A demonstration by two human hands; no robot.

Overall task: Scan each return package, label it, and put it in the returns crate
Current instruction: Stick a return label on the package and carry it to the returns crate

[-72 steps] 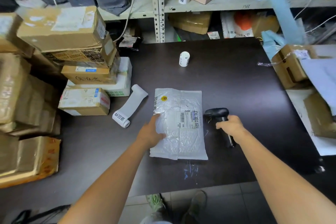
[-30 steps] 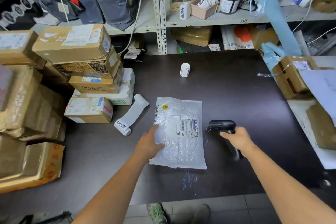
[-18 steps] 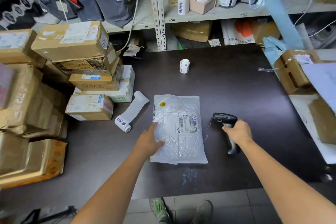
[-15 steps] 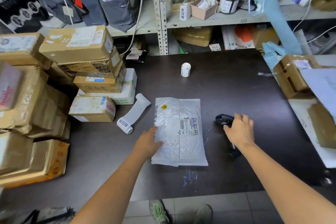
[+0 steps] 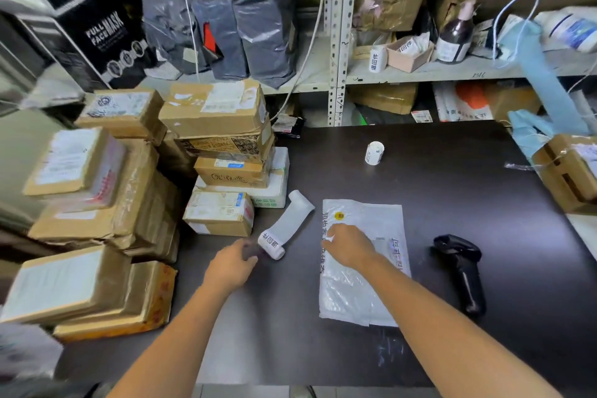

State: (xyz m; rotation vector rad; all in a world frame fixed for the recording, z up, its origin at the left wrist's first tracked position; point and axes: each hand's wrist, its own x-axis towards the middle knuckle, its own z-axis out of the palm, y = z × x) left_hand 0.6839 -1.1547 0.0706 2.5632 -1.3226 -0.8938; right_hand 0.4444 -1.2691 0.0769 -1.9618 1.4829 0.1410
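White package (image 5: pixel 343 296) flat beside black scanner (image 5: pixel 462 263)

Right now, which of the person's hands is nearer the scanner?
Right. The right hand rests on the package, left of the scanner and apart from it. The left hand is farther left, at the end of the label roll.

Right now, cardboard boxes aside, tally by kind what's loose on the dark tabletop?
white plastic mailer bag: 1
black handheld barcode scanner: 1
white paper label rolls: 2 (part-unrolled one; small one at the back)
Total: 4
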